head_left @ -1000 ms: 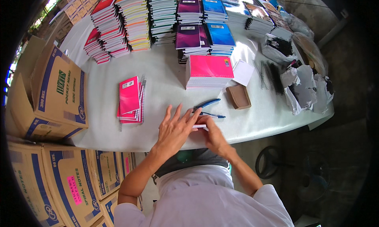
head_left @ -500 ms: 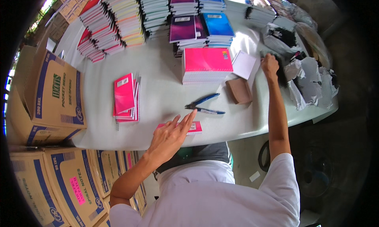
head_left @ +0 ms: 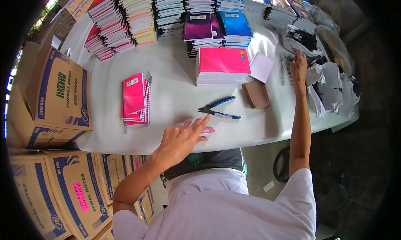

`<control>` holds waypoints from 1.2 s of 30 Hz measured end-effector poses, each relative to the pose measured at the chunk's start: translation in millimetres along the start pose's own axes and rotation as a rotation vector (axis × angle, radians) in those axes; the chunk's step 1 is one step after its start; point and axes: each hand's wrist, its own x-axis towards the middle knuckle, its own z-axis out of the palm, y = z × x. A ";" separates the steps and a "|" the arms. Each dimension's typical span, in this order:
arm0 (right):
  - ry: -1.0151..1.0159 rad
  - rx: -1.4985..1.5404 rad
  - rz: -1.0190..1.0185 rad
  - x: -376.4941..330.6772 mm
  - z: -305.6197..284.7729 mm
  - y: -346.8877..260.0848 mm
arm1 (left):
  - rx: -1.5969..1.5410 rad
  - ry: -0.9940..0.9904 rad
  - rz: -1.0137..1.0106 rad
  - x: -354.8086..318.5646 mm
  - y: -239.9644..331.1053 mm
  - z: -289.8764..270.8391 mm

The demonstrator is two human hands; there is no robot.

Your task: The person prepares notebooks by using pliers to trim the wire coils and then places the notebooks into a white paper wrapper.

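My left hand (head_left: pixel 179 137) lies with fingers stretched out over a small pink notepad (head_left: pixel 209 131) at the table's near edge; most of the pad is hidden beneath it. My right hand (head_left: pixel 298 69) reaches far right with its fingers drawn together; what they grip, if anything, is too small to make out. Just left of it are dark spiral binding coils (head_left: pixel 286 69). Blue-handled cutting pliers (head_left: pixel 219 107) lie with their handles spread, in front of the left fingertips. A brown block-like piece (head_left: pixel 256 94) sits between the pliers and the right arm.
Pink covers form a tall stack (head_left: pixel 223 62) mid-table, beside a white spiral pad (head_left: pixel 262 66). Small pink spiral notebooks (head_left: pixel 134 96) lie at left. Notebook piles (head_left: pixel 200 27) line the back. Torn white wrapping (head_left: pixel 330 81) with black coils is at right; an open carton (head_left: pixel 60 94) stands left.
My right hand has moved rightward, away from the coils, which now show more fully. My left hand stays over the pink notepad, covering more of it. The view has shifted slightly.
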 end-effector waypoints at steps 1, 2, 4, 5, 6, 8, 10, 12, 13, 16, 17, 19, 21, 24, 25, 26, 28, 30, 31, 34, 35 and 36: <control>-0.003 0.027 -0.079 -6.0 -17.7 -42.6 | -0.010 -0.038 -0.063 0.0 -0.6 -3.1; -0.083 0.152 -0.084 -14.7 -40.7 -68.6 | -0.005 -0.038 -0.078 1.8 -2.2 -2.0; -0.273 0.532 -0.168 -47.2 -72.5 -108.3 | -0.001 -0.042 -0.102 5.3 -8.4 4.0; -0.422 0.712 -0.080 -73.2 -85.4 -139.0 | -0.024 -0.059 -0.117 5.9 -11.3 2.3; -0.565 0.792 0.003 -97.0 -99.6 -160.6 | -0.049 -0.079 -0.119 9.0 -13.7 -1.9; -0.544 0.695 -0.238 -119.7 -114.7 -196.1 | -0.094 -0.128 -0.127 17.8 -18.2 -10.8; -0.444 0.485 -0.154 -130.1 -108.9 -189.8 | -0.131 -0.178 -0.156 21.5 -24.0 -23.9; -0.304 0.326 -0.127 -125.4 -97.4 -178.7 | -0.514 -0.188 -0.207 15.2 -35.6 -28.1; -0.229 0.248 -0.128 -116.1 -90.5 -162.2 | -0.708 -0.194 -0.216 15.6 -41.1 -27.7; -0.114 0.009 -0.150 -89.6 -62.8 -109.6 | -1.382 -0.110 -0.099 16.9 -57.4 -8.5; -0.064 -0.053 -0.237 -84.9 -54.0 -85.9 | -1.516 -0.194 -0.107 19.1 -61.6 -8.5; 0.040 -0.041 -0.311 -78.0 -57.3 -104.1 | -1.786 -0.095 -0.129 14.3 -65.7 8.6; 0.039 0.167 -0.300 -87.0 -59.0 -127.7 | -2.003 0.021 -0.125 15.2 -67.9 30.8; -0.680 0.974 0.009 -141.0 -85.2 -208.6 | -2.172 0.107 -0.060 22.9 -54.3 44.4; -0.895 1.016 0.109 -152.3 -96.6 -240.0 | -2.167 0.128 -0.087 23.6 -56.7 57.9; -0.862 1.212 0.171 -163.3 -104.3 -264.0 | -2.187 0.112 -0.052 26.0 -54.4 63.5; -0.868 1.237 0.369 -183.4 -95.3 -278.5 | -2.225 0.087 0.020 30.8 -46.8 67.1; -0.798 1.170 0.423 -187.1 -94.7 -280.5 | -2.209 0.141 -0.003 33.4 -38.8 63.7; -0.790 1.168 0.435 -185.6 -95.9 -282.8 | -2.203 0.172 0.002 33.3 -36.3 62.6; -0.787 1.156 0.476 -179.4 -100.3 -286.6 | -2.191 0.250 -0.018 32.0 -32.6 60.1; -0.799 1.149 0.496 -177.8 -101.4 -286.2 | -2.189 0.273 -0.031 31.5 -32.0 60.2; -0.810 1.144 0.515 -176.8 -101.9 -286.1 | -2.217 0.267 -0.040 30.8 -34.6 64.7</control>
